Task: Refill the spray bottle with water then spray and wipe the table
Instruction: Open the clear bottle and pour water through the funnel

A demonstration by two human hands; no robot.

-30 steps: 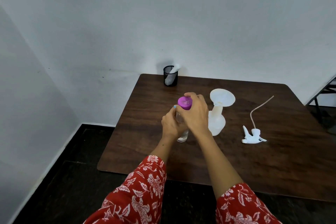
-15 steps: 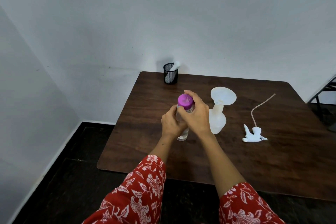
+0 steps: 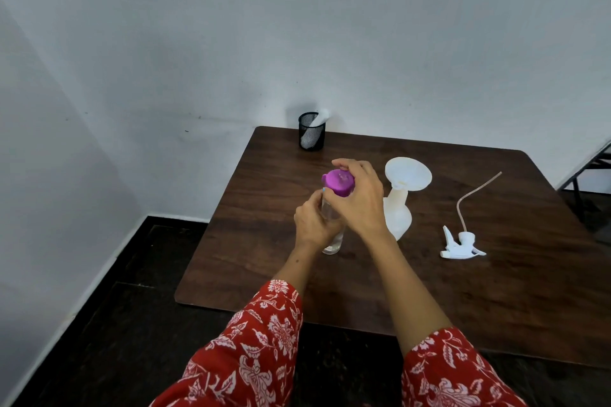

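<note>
Fingers of right hand (image 3: 360, 200) curl round purple cap (image 3: 339, 182); left hand (image 3: 312, 225) grips clear bottle (image 3: 332, 235).

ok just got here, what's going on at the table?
A person steadies a clear water bottle with the left hand while the right hand grips its purple cap. Beside it on the table stands the white spray bottle, open, with a funnel in its neck. Its trigger head lies further right.
</note>
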